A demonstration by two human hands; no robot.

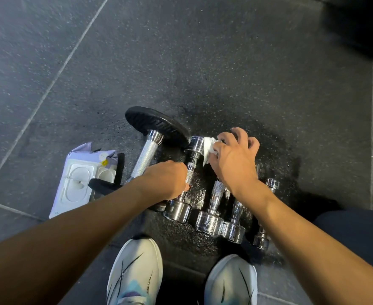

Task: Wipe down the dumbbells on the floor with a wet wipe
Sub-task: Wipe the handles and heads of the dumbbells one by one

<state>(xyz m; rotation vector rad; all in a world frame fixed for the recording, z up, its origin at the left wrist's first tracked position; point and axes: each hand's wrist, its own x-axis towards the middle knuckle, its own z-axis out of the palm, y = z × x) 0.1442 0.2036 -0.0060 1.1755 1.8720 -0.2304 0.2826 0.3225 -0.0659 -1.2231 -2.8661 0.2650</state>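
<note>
Several chrome dumbbells lie side by side on the dark rubber floor. My left hand (167, 180) grips the knurled handle of the leftmost small chrome dumbbell (192, 159). My right hand (234, 159) holds a crumpled white wet wipe (208, 148) against the far end of the neighbouring dumbbell; that end is hidden under the hand. Two more chrome dumbbells (212, 214) (234, 227) lie below my right wrist, and another chrome dumbbell (267, 216) is partly hidden by my right forearm. A larger dumbbell with a black plate (157, 126) lies to the left.
A pale purple wet-wipe pack (77, 181) with its lid open lies on the floor at the left, with a black strap (106, 183) across it. My two white shoes (135, 271) (231, 280) stand at the bottom. Something dark fills the top right corner.
</note>
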